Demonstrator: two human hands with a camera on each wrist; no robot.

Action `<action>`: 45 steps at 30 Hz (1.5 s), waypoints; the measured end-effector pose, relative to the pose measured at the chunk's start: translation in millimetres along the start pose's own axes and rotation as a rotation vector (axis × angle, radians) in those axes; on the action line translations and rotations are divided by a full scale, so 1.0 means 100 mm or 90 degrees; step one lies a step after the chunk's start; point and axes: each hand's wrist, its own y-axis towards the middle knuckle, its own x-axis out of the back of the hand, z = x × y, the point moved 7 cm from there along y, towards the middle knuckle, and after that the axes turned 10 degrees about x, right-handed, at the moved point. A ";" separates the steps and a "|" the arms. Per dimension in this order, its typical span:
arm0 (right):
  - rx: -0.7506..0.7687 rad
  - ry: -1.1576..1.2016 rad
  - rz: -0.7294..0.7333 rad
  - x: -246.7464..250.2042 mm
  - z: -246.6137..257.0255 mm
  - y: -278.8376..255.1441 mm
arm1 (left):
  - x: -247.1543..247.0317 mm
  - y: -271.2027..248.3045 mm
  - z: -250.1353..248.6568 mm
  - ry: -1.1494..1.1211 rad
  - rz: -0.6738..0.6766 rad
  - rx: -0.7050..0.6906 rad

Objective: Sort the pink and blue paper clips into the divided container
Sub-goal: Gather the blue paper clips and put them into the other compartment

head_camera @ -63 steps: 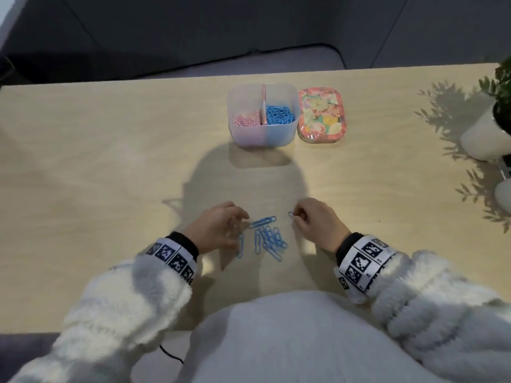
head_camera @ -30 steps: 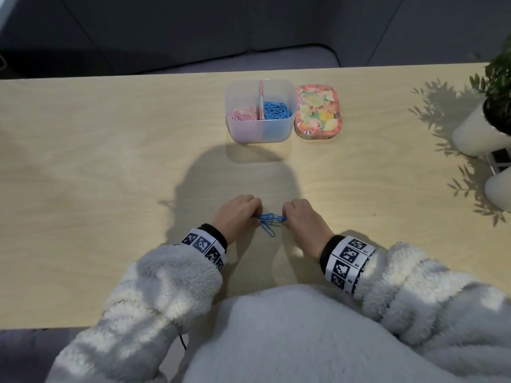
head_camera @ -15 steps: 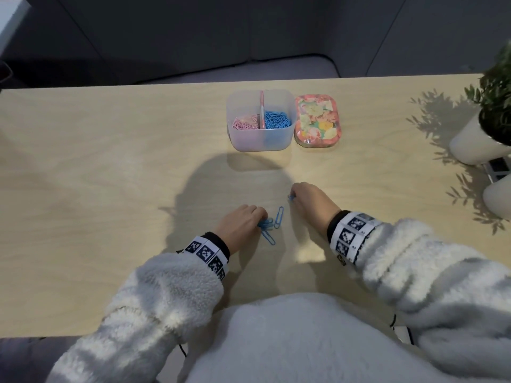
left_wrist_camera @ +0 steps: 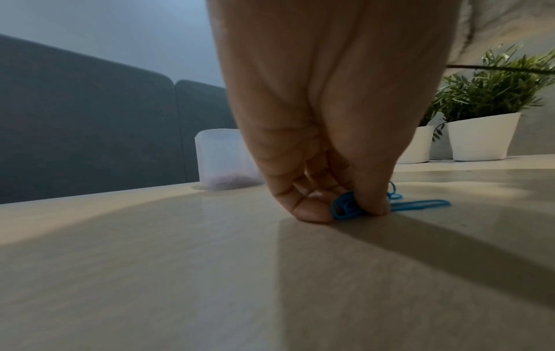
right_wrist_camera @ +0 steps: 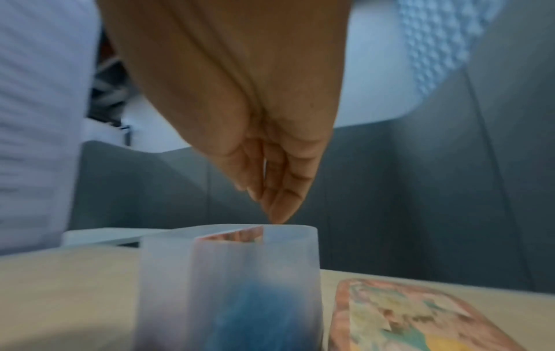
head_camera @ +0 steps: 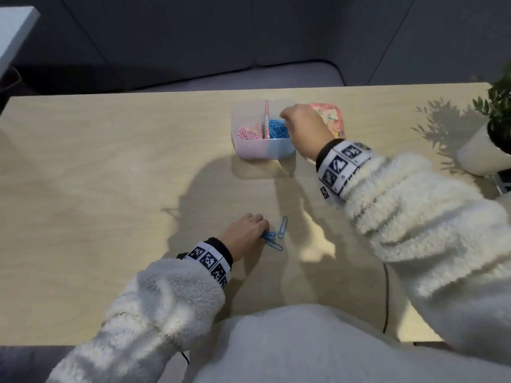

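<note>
The frosted divided container stands at the table's far middle, with pink clips in its left half and blue clips in its right half. My right hand hangs over the blue half, fingers pointing down just above the rim. In the blurred right wrist view the right hand shows no clip between its fingertips. Near me, my left hand pinches a small bunch of blue clips against the tabletop. One loose blue clip lies just right of the bunch.
A floral lid lies right of the container, partly under my right hand. White plant pots stand at the right edge. A thin black cable runs over the near table edge. The container stands far ahead of my left hand.
My right hand has travelled from the clips near me up to the blue half of the container. My left hand has stayed on the bunch of blue clips.
</note>
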 end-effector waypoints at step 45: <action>-0.112 0.159 -0.123 0.08 -0.31 -0.17 | 1.77 0.89 0.68 -0.279 -0.419 0.198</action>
